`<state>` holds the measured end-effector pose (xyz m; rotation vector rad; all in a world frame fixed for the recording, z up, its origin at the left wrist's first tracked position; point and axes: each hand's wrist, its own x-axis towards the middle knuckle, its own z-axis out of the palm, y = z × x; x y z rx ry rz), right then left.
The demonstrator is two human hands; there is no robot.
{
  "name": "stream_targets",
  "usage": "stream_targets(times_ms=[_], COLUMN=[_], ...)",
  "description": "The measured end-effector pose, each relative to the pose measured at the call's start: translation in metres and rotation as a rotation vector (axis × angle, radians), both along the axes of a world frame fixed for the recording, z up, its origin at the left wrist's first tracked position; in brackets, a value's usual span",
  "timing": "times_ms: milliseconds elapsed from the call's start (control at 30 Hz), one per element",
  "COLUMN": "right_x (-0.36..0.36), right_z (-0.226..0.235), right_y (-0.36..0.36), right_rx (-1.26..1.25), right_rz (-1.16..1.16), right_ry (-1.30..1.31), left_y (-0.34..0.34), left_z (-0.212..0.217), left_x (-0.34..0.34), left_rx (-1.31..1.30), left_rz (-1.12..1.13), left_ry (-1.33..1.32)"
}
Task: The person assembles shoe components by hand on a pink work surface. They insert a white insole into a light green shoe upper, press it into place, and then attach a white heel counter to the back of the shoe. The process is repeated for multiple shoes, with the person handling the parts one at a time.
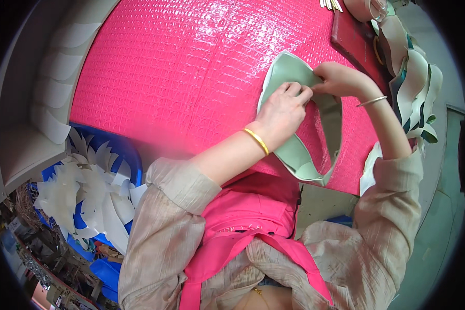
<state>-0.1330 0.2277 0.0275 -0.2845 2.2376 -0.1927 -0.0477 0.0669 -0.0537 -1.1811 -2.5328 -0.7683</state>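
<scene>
A pale green shoe upper [293,146] with a white edge lies on the pink table, its sides forming a loop around an open middle. Across its broad front part rests my left hand [287,111], with a yellow bracelet at the wrist. The fingers are curled and bunched at the inner edge of the upper. My right hand [340,81], with a silver bangle, pinches the upper's far right edge close to the left fingertips. What lies between the fingertips is too hidden to make out.
The quilted pink table cover [175,67] shines under the light. At the right edge stand a dark red board [357,45] and a pile of white and green uppers [416,85]. A blue bin [132,150] at left holds white offcuts, beside a grey shelf [33,155].
</scene>
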Motion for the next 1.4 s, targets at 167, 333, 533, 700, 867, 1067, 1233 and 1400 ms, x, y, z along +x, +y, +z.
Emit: stream_targets(times_ms=[167, 333, 533, 700, 867, 1067, 1233, 1400], right_x=[0.018, 0.03, 0.078, 0.116, 0.127, 0.113, 0.087, 0.074], right_z=[0.013, 0.019, 0.02, 0.003, 0.005, -0.009, -0.026, -0.019], right_y=[0.01, 0.014, 0.015, 0.009, 0.014, 0.009, -0.001, 0.005], right_rx=[-0.096, 0.126, 0.077, -0.008, -0.094, -0.336, -0.354, -0.266], right_rz=[-0.124, 0.039, 0.012, 0.385, 0.404, -0.176, -0.376, -0.557], right_ry=[-0.084, 0.008, 0.367, 0.896, 0.934, 0.869, 0.838, 0.641], left_y=[0.006, 0.007, 0.021, 0.088, 0.093, 0.071, -0.012, -0.02], left_z=[0.014, 0.011, 0.05, 0.063, 0.038, 0.023, 0.037, 0.003], left_x=[0.0, -0.007, -0.045, -0.103, -0.122, -0.107, -0.033, -0.012], left_rx=[-0.203, -0.131, 0.208, -0.484, -0.25, 0.091, 0.164, 0.05], left_rz=[0.028, 0.022, 0.074, -0.579, -0.63, -0.34, -0.158, -0.131], left_ry=[0.038, -0.008, -0.258, -0.643, -0.725, -0.38, -0.33, -0.124])
